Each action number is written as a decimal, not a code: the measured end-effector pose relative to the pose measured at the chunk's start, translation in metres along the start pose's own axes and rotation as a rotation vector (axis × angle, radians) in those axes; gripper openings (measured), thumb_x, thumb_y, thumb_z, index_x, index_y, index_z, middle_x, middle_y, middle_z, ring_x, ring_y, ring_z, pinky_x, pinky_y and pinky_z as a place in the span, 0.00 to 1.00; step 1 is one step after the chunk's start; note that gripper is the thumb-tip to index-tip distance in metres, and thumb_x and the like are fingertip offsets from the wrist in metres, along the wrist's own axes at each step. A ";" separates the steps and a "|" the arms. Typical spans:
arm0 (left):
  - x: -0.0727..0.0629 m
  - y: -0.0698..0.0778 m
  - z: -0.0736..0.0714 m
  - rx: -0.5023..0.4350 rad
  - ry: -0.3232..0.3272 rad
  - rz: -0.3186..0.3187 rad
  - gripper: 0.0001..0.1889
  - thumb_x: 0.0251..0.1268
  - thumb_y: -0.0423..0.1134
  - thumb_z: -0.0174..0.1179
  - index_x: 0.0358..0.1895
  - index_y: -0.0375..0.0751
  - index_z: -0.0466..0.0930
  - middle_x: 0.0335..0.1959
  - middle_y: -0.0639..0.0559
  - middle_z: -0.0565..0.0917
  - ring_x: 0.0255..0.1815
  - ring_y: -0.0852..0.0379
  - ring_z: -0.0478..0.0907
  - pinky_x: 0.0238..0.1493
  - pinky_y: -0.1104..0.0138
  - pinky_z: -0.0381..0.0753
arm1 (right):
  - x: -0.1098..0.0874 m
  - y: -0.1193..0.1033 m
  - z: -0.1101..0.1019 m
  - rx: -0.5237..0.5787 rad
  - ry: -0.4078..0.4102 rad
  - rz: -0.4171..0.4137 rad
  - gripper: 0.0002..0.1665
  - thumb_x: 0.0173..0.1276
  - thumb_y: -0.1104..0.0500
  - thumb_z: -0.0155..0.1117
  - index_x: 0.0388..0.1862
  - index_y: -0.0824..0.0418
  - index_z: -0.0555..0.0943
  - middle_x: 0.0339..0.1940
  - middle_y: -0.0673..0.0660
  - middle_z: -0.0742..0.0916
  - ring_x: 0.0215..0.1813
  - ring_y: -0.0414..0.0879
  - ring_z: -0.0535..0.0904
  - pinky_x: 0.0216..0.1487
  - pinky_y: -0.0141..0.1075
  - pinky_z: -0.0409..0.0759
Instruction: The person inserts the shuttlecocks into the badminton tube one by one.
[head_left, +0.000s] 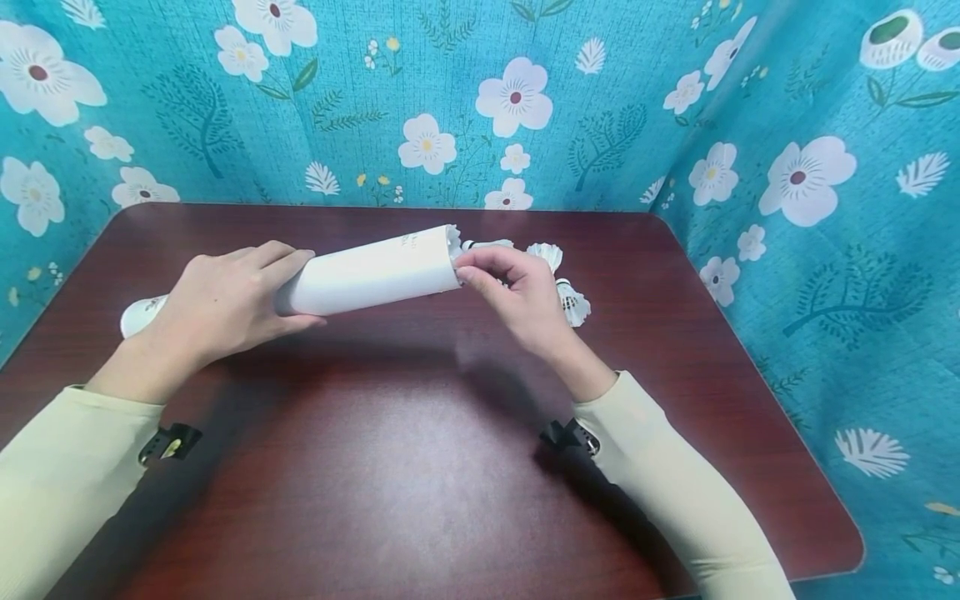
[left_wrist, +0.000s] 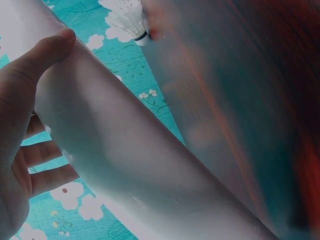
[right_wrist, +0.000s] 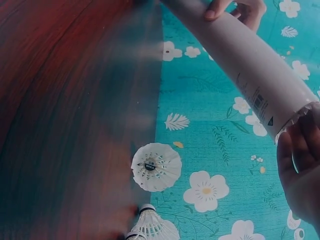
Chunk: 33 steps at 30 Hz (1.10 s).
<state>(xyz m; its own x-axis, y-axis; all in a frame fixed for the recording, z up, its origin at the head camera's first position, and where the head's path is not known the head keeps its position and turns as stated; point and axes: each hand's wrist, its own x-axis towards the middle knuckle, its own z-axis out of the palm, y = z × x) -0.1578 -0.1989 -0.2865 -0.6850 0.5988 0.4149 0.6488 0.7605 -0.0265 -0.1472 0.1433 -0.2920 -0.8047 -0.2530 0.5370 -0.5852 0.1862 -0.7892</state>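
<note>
A long white shuttlecock tube (head_left: pixel 367 271) slants across the far half of the table, its mouth to the right and raised. My left hand (head_left: pixel 232 292) grips it around the middle, thumb on the near side, as the left wrist view of the tube (left_wrist: pixel 125 130) also shows. Past that hand the tube's far left end shows low near the table. At the mouth, my right hand (head_left: pixel 517 292) pinches the feather rim of a shuttlecock (head_left: pixel 453 240) that sits mostly inside the tube. In the right wrist view the right hand's fingers (right_wrist: pixel 300 145) partly cover the mouth.
Loose shuttlecocks lie behind and beside my right hand, among them one shuttlecock (head_left: pixel 574 303) to its right and another shuttlecock (head_left: pixel 546 253) farther back. The dark red table (head_left: pixel 405 467) ends at a blue flowered cloth (head_left: pixel 427 92) behind and at the right.
</note>
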 end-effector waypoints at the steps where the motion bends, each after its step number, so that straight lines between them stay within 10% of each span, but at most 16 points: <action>1: 0.000 0.000 0.000 -0.001 0.001 0.001 0.43 0.37 0.54 0.83 0.59 0.36 0.80 0.49 0.38 0.84 0.41 0.39 0.84 0.30 0.46 0.83 | 0.001 0.000 0.000 0.011 -0.006 0.011 0.09 0.66 0.70 0.69 0.45 0.69 0.86 0.38 0.58 0.88 0.37 0.50 0.80 0.41 0.35 0.81; 25: -0.005 -0.006 0.003 0.002 0.009 -0.006 0.43 0.37 0.54 0.83 0.60 0.36 0.79 0.49 0.39 0.84 0.42 0.39 0.84 0.30 0.45 0.83 | 0.006 -0.002 -0.007 0.023 -0.107 0.075 0.09 0.67 0.68 0.68 0.46 0.68 0.87 0.40 0.57 0.90 0.42 0.45 0.84 0.45 0.36 0.82; 33: -0.008 -0.010 0.003 0.010 -0.013 -0.016 0.43 0.38 0.55 0.82 0.60 0.37 0.79 0.50 0.40 0.84 0.42 0.40 0.84 0.28 0.46 0.83 | 0.001 0.007 -0.030 -0.135 -0.114 0.065 0.08 0.68 0.65 0.70 0.45 0.59 0.89 0.38 0.50 0.89 0.24 0.45 0.76 0.27 0.34 0.75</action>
<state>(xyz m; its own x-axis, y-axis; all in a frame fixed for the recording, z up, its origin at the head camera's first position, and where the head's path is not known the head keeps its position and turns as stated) -0.1597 -0.2104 -0.2921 -0.6995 0.5895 0.4039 0.6344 0.7725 -0.0288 -0.1549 0.1734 -0.2881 -0.8295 -0.3403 0.4429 -0.5463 0.3295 -0.7700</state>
